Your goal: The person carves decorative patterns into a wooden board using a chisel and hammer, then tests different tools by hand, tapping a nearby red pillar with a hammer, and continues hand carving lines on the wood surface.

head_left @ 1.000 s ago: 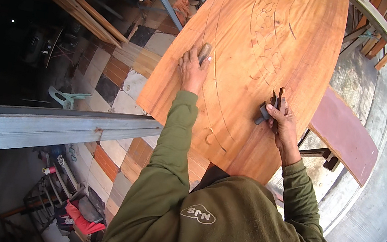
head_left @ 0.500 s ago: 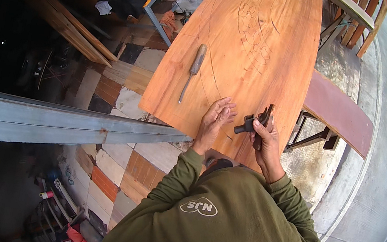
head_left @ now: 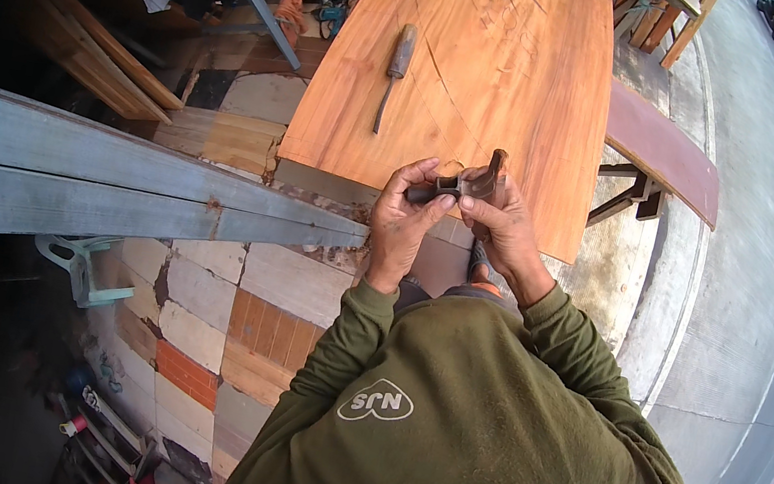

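A small dark wooden tool (head_left: 470,186) is held clamped in the grip of both the left hand (head_left: 408,220) and the right hand (head_left: 503,222), above the near edge of the orange-brown table (head_left: 525,71). Farther off, a wooden-handled chisel (head_left: 394,71) is seen lying on the table.

labels: white oval logo patch (head_left: 371,401) | on: olive-green sweatshirt back (head_left: 477,439) | packages, signs, screens: none

The wooden board (head_left: 496,67) stretches away toward twelve o'clock. On it, at eleven o'clock of the hands, lies a chisel (head_left: 396,66). The left hand (head_left: 408,220) and right hand (head_left: 504,222) meet over the board's near edge, around a small tool (head_left: 470,184). A metal beam (head_left: 113,183) runs at nine o'clock; a bench (head_left: 660,149) stands at two o'clock.
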Motion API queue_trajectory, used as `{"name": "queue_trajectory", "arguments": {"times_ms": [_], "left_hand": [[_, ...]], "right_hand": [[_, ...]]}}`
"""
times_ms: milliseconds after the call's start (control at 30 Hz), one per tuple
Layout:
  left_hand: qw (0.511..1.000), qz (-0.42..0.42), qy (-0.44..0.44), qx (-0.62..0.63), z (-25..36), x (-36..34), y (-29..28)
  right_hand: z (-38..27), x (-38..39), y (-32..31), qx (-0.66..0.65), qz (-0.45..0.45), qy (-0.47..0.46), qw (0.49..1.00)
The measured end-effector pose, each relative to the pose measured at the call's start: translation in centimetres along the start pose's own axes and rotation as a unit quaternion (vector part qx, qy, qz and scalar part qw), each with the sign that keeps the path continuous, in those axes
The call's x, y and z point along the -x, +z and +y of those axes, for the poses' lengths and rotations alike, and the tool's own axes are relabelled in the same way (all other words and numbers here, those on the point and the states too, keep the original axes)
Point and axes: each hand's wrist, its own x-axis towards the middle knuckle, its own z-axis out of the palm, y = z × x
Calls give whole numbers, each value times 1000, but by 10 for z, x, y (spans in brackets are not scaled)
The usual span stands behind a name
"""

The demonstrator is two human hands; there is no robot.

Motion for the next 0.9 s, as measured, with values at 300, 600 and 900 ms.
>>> {"name": "queue_trajectory", "arguments": {"times_ms": [300,600,900], "left_hand": [[967,52,-47,244,-9,18,-34],[972,146,15,182,8,18,-52],[980,177,59,65,16,20,-28]], "right_hand": [[9,10,40,76,-20,-16,997],[-36,1,15,99,-61,50,992],[-32,7,20,402,-169,3,900]]}}
